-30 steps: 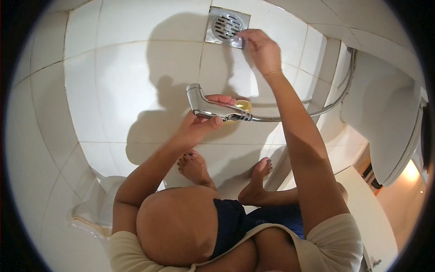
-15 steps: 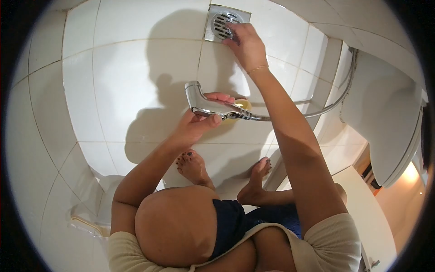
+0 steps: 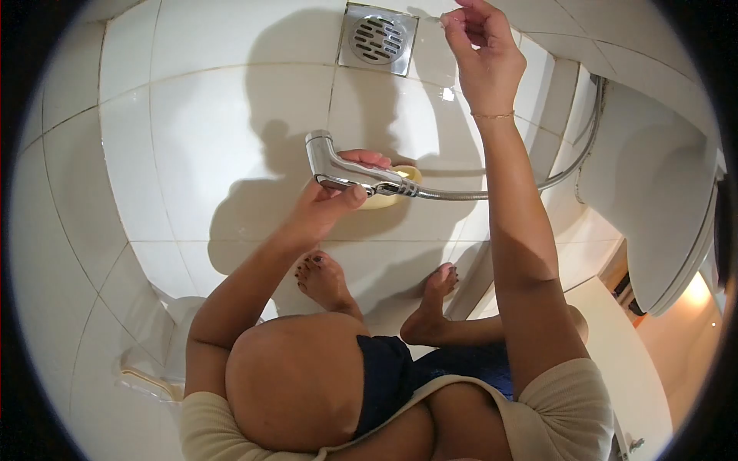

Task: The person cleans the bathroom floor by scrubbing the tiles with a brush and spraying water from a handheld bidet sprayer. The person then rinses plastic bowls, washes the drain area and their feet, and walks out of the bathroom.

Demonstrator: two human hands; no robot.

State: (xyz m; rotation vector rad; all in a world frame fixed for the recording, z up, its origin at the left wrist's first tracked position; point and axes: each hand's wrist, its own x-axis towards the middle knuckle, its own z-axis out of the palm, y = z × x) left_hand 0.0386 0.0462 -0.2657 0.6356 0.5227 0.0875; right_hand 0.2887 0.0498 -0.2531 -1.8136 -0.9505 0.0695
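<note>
In the head view, the left hand (image 3: 327, 206) had its grip closed around a chrome sprayer (image 3: 334, 167) near the middle of the frame, thumb along the near side and fingers on the far side. The sprayer's head pointed toward the upper left, and a metal hose (image 3: 453, 195) ran from its other end toward the right, passing behind the right forearm. The right hand (image 3: 490, 69) was raised at the upper right, fingers curled and thumb tip near them; whether this grip pinched anything could not be told. To its left, at the top of the frame, a slotted metal drain cover (image 3: 377, 40) lay in the white tiled floor (image 3: 204, 138). A yellowish round object (image 3: 381, 202) showed partly behind the sprayer. Two bare feet (image 3: 327, 283) rested lower down, well apart from the drain cover.
</note>
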